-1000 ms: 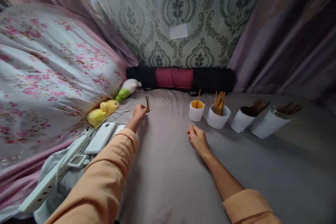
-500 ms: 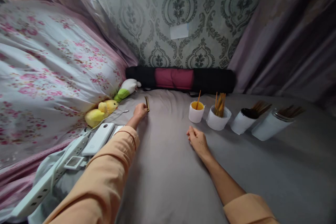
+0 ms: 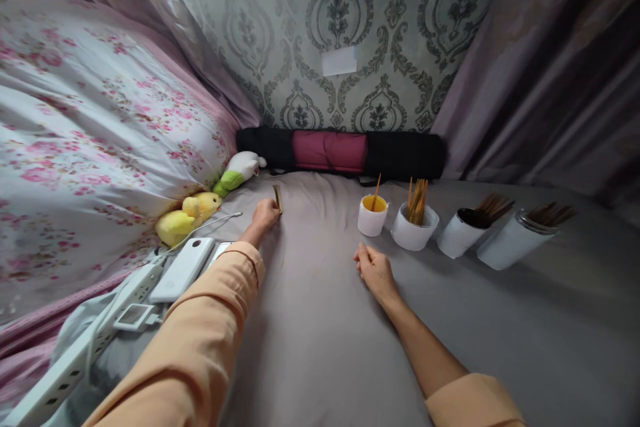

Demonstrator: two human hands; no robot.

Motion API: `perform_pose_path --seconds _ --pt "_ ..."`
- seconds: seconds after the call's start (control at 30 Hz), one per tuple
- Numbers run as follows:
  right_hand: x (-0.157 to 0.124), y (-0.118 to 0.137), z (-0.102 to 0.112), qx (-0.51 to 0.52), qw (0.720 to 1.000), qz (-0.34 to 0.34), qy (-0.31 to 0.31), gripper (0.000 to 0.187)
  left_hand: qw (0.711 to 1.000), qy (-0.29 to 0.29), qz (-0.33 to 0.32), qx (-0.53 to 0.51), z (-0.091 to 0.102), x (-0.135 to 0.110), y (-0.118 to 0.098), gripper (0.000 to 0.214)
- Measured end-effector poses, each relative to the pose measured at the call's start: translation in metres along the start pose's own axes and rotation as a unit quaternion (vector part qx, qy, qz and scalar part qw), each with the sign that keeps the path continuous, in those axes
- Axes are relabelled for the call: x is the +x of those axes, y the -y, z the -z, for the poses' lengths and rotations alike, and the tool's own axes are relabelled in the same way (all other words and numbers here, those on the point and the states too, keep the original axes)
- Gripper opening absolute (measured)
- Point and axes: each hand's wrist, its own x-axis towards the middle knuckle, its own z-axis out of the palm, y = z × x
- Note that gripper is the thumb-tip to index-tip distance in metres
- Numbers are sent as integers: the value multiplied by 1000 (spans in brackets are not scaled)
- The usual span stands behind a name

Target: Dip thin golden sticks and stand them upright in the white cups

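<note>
My left hand [image 3: 264, 215] reaches forward over the grey sheet [image 3: 320, 340], its fingers closed on a short bundle of brown sticks [image 3: 278, 198]. My right hand [image 3: 373, 269] rests on the sheet with its fingers curled loosely, nothing visible in it. Just beyond the right hand stands a white cup [image 3: 372, 215] with a yellow inside and one stick. To its right is a second white cup [image 3: 415, 225] holding several orange-brown sticks. Two more white containers [image 3: 455, 235] [image 3: 506, 246] hold dark sticks.
A floral quilt [image 3: 95, 133] rises at the left, with a yellow plush toy [image 3: 186, 217] and a green-white one [image 3: 239, 171] at its foot. A power bank [image 3: 183, 269] and power strip [image 3: 75, 360] lie near my left arm. A black-and-maroon roll [image 3: 340, 153] lies against the wall.
The view has shifted slightly. Both hands stay almost where they were; the left keeps hold of the sticks.
</note>
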Motion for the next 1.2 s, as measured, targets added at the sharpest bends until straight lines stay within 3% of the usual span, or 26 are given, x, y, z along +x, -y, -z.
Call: perform_pose_path --seconds 0.77,1.2 --pt "0 1 1 -11 1000 -1 -4 49 999 8 30 -25 0 0 -1 15" --pt "0 0 1 -23 1000 0 -1 48 988 -9 49 -144 8 9 -2 10"
